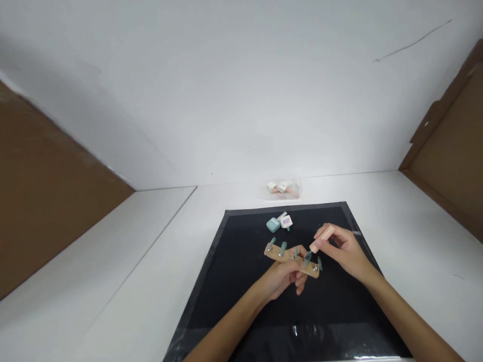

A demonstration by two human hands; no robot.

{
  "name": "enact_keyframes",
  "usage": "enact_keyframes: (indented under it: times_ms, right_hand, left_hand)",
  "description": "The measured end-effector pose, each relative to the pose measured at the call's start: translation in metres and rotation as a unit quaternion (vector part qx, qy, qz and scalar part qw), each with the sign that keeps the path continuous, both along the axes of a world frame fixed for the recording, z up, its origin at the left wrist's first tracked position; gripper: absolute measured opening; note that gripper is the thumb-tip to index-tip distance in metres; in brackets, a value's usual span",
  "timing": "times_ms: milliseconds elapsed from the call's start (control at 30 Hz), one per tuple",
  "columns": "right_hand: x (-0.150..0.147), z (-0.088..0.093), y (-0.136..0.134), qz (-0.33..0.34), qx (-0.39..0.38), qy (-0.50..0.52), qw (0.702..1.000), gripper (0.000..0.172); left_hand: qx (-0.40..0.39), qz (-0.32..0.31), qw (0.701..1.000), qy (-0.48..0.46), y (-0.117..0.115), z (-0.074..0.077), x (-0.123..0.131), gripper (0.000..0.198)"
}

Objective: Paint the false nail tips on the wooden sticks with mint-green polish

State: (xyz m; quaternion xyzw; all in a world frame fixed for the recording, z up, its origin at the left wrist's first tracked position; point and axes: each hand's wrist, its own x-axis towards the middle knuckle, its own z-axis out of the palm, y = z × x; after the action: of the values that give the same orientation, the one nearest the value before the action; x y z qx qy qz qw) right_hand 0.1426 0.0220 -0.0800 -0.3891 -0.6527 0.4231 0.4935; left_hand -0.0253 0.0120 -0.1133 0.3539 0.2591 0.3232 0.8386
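Behind the back edge of the white surface (415, 226) there stands a plain white wall (226, 100), which has a thin dark line (413, 45) high above the back right corner. Brown panels rise at both sides, one (49, 191) along the left edge and one (453, 146) along the right. A seam (166, 229) crosses the left part, under pale light.
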Motion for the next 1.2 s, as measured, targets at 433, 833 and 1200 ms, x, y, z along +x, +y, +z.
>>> enact_keyframes:
  times_ms: [433, 833, 1200]
  right_hand:
    - [-0.001, -0.0059, -0.0002, -0.046, -0.047, 0.102, 0.993, 0.029]
    - [0.0015, 0.0002, -0.0012, 0.013, -0.032, 0.088, 0.996, 0.027]
    - [0.0009, -0.0019, 0.0001, -0.008, -0.054, 0.094, 0.994, 0.023]
  left_hand:
    - [-0.018, 0.051, 0.997, -0.051, -0.0001, -0.0019, -0.0056, 0.024]
    - [-0.034, 0.018, 0.998, -0.057, 0.0012, -0.0019, -0.0056, 0.02]
    - [-0.029, -0.002, 0.997, -0.067, 0.0012, -0.0063, -0.0061, 0.017]
